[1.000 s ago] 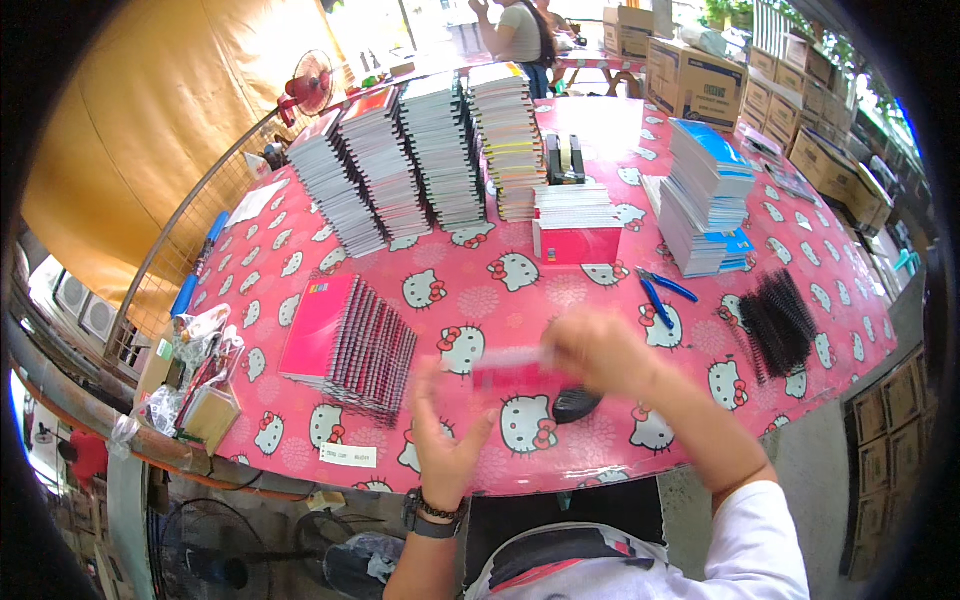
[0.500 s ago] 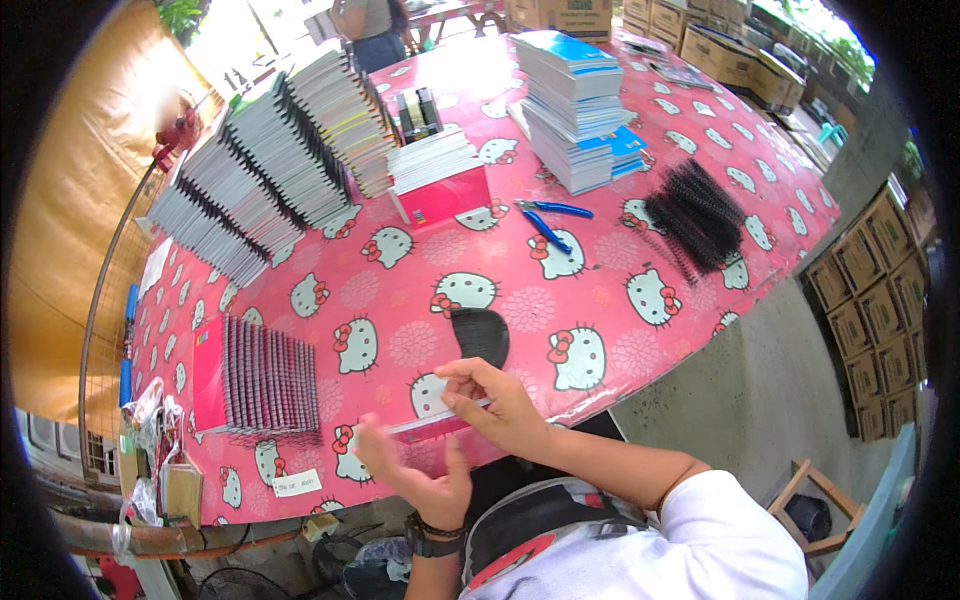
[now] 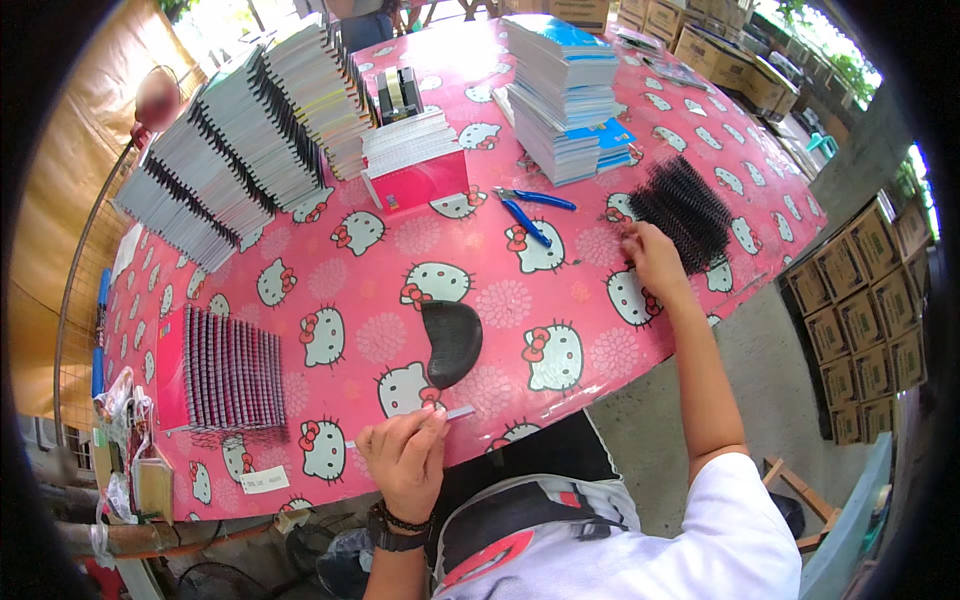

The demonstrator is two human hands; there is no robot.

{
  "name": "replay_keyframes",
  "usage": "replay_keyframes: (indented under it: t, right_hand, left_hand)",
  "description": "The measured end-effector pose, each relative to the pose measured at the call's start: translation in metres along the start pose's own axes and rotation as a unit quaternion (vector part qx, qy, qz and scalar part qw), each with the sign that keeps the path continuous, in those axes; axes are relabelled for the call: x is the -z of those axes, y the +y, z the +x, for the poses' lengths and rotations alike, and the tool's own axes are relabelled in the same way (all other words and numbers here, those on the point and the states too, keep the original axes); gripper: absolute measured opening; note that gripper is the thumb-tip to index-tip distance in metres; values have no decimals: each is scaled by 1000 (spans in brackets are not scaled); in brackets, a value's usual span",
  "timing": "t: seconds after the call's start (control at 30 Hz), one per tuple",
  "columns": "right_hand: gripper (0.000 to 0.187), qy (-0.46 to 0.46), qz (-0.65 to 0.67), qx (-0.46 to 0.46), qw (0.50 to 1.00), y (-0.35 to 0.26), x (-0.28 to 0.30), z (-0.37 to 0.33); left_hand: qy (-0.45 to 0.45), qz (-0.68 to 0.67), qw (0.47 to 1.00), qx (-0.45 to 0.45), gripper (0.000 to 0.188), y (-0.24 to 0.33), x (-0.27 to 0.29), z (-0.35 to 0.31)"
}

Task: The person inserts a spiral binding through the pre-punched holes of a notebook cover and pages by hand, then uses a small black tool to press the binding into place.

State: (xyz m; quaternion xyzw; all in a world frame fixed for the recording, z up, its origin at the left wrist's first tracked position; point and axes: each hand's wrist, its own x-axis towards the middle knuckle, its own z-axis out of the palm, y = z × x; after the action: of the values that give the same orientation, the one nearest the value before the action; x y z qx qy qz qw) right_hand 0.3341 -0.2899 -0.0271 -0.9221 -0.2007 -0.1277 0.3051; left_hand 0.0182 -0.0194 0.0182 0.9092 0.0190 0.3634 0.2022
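My left hand (image 3: pixel 405 465) is at the table's near edge and grips a thin pink-covered booklet (image 3: pixel 455 413), seen edge-on and lying low over the pink cartoon-cat tablecloth (image 3: pixel 560 300). My right arm is stretched out to the right. My right hand (image 3: pixel 655 260) rests with its fingertips on the near edge of a pile of black spiral binding coils (image 3: pixel 690 205). The back of the hand hides whether the fingers pinch a coil. A black half-round pad (image 3: pixel 450 342) lies just beyond my left hand.
Blue-handled pliers (image 3: pixel 530 212) lie mid-table. A row of finished pink spiral notebooks (image 3: pixel 230 370) is at the left. Tall notebook stacks (image 3: pixel 250 140), a white stack on a red box (image 3: pixel 410 160) and blue-covered stacks (image 3: pixel 565 95) stand at the back. Cardboard boxes (image 3: pixel 865 300) are on the right.
My right hand has let go of the booklet and reached out right to the black coils. My left hand alone now keeps the booklet at the table edge. The view has shifted slightly.
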Motion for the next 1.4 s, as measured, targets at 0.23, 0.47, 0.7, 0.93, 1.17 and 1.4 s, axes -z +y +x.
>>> replay_keyframes:
  t: [0.23, 0.47, 0.7, 0.93, 1.17, 1.4]
  right_hand:
    - [31, -140, 379, -113, 908, -91, 45, -10]
    - [31, -333, 289, 213, 872, -183, 16, -69]
    - [38, -321, 301, 206, 874, -188, 7, -73]
    - [32, -285, 309, 206, 884, -186, -1, -75]
    - [28, -329, 306, 244, 860, -186, 2, -74]
    - [45, -375, 290, 247, 845, -189, 7, -74]
  left_hand:
    - [-1, 5, 1000, 7, 28, -11, 3, 1]
    - [-20, -29, 998, 55, 18, -4, 5, 11]
    - [-14, -51, 997, 58, 22, -6, 6, 10]
    - [-14, -52, 996, 66, 19, -4, 7, 10]
    - [-11, -54, 996, 63, 21, -4, 5, 7]
    - [-49, -27, 996, 72, 25, 7, 11, 11]
